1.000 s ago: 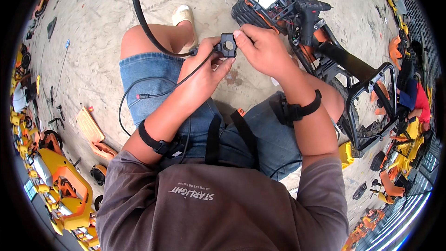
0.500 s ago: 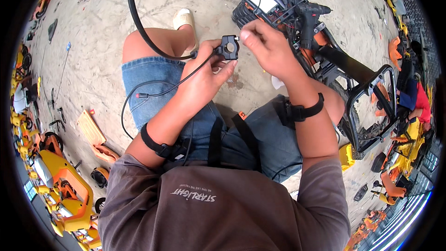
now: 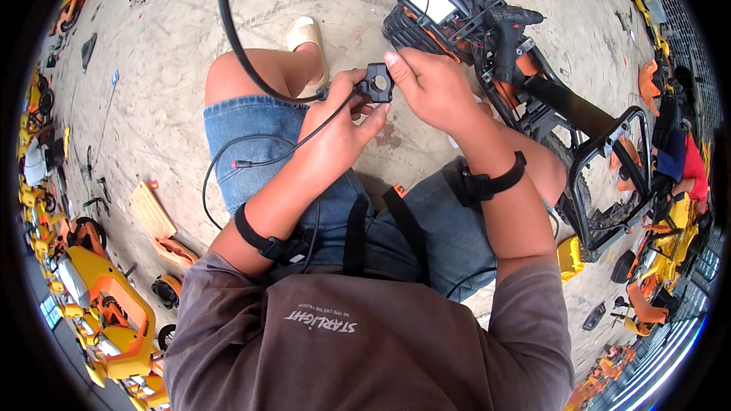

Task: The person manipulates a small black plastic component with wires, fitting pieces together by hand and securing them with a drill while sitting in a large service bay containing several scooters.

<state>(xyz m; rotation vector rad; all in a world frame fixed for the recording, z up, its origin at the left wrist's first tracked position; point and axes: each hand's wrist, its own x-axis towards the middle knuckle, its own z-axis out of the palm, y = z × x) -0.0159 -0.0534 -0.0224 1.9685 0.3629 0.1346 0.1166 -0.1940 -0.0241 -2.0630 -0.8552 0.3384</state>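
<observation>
My left hand is closed on a black handlebar clamp with a round hole through it, held above the floor between my knees. A thick black cable and a thinner wire run from the clamp's left side. The thin wire's red-tipped connector dangles over my left thigh. At the clamp's upper right corner is my right hand, its thumb against the edge and its fingers curled. Those fingertips hide the corner, and whatever they pinch cannot be made out.
Ahead to the right stands a partly stripped vehicle frame with exposed wiring. A black cordless drill rests on it. Yellow and orange vehicle bodies line the left side. An orange-tan panel lies on the floor. Another person is at the far right.
My right hand has come in from beside the clamp, so its thumb now meets the upper right corner where a small bolt end showed. The clamp and left hand have shifted slightly down.
</observation>
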